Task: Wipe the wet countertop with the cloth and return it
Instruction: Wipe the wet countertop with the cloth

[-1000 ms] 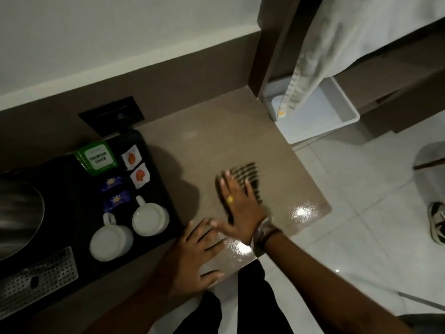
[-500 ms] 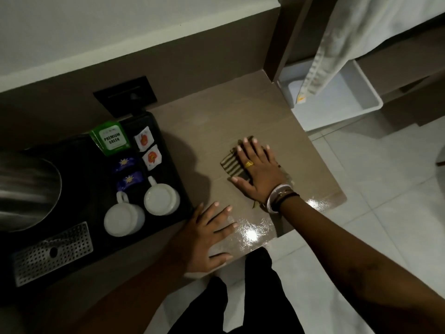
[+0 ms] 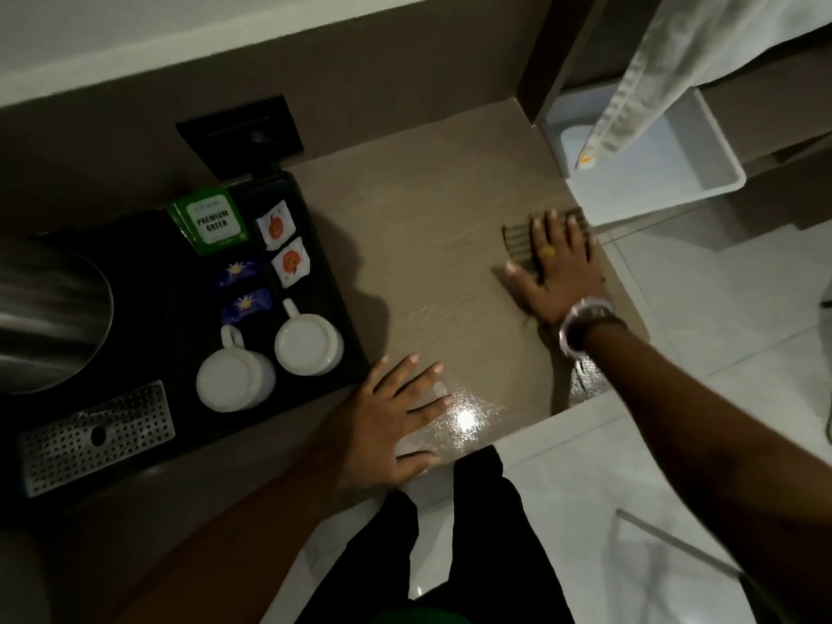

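At the left end of the tabletop (image 3: 427,245) sits one black tray (image 3: 148,281), carrying one metal kettle (image 3: 49,313), one perforated drip grille (image 3: 94,436), two white mugs (image 3: 234,376) side by side near the tray's front edge, one green tea packet (image 3: 211,220) at its back edge, two white sachets (image 3: 275,225) with orange marks and two dark blue sachets (image 3: 245,304). Just right of the tray, near the front edge, the left hand (image 3: 387,425) lies flat on the bare surface, fingers spread apart and holding nothing; a bright wet glare (image 3: 466,418) shines beside its fingertips. Toward the right edge, the right hand (image 3: 556,274) presses flat with fingers spread on the one striped cloth (image 3: 517,240), which lies on the tabletop beneath it, with stripes showing beyond the fingers. A watch (image 3: 585,322) circles that wrist. Beyond the right edge stands one white bin (image 3: 716,146), with one pale towel (image 3: 666,65) hanging over it.
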